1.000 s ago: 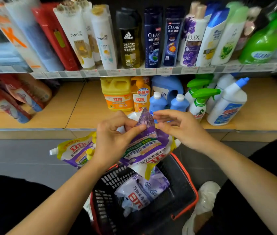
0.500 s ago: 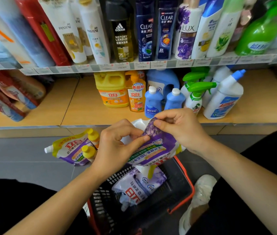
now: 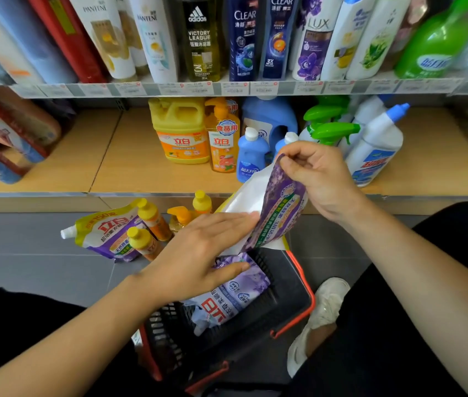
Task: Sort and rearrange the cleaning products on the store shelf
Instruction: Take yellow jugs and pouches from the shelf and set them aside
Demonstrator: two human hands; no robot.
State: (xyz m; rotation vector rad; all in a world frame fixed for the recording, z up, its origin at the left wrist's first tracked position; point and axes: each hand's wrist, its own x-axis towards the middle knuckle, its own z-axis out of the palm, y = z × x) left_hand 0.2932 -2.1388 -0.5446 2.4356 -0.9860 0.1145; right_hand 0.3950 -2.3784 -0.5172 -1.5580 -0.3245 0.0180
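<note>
Purple lavender print and plain white back on the held pouch [image 3: 281, 207]; black mesh basket [image 3: 290, 308] with orange-red rim; lilac second pouch [image 3: 227, 299] with red characters; yellow jug [image 3: 181, 130], orange pump bottle [image 3: 222, 144], blue bottles [image 3: 251, 156], green spray triggers [image 3: 337, 132]; pale wood shelf [image 3: 55, 173]; grey tiled floor [image 3: 41, 267]

Refill pouch [image 3: 282, 207]: top corner pinched in fingers of right hand [image 3: 317, 179], back face touching fingertips of left hand [image 3: 198, 253], above basket [image 3: 287, 310]. Second pouch [image 3: 227, 299]: in basket, under left fingers. Third pouch [image 3: 106, 230], small bottles [image 3: 149, 217]: on floor, left of left fingers. Handled jug [image 3: 181, 130]: on lower shelf [image 3: 129, 167], beyond left fingers. Angled-neck bottle [image 3: 375, 147]: same shelf, right of right fingers.
</note>
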